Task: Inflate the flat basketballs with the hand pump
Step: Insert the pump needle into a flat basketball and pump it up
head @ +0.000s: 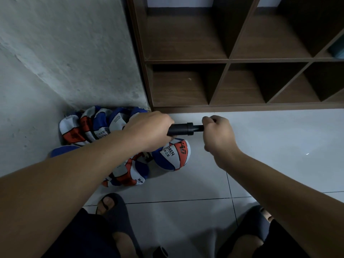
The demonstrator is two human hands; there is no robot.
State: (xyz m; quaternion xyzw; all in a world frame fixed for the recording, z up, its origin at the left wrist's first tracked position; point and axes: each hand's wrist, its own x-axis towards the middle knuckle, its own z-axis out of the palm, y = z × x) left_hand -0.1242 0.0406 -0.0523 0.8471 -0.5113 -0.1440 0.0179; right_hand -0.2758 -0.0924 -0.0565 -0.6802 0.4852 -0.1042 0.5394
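A black hand pump (183, 129) lies level above the floor between my hands. My left hand (149, 129) grips its barrel. My right hand (217, 134) is curled round the handle end, which is pushed close to the barrel. Under my left hand sits a partly rounded basketball (174, 157) in blue, white and orange panels. Several flat, crumpled basketballs (89, 127) of the same colours lie heaped in the corner, and another flat one (128, 174) lies beneath my left forearm. The pump's needle is hidden.
A dark wooden cubby shelf (228, 61) stands on the pale tiled floor (270, 146) behind the pump. A rough grey wall (65, 53) closes the left side. My sandalled feet (111, 207) are at the bottom, with a small black cylinder (161, 252) between them.
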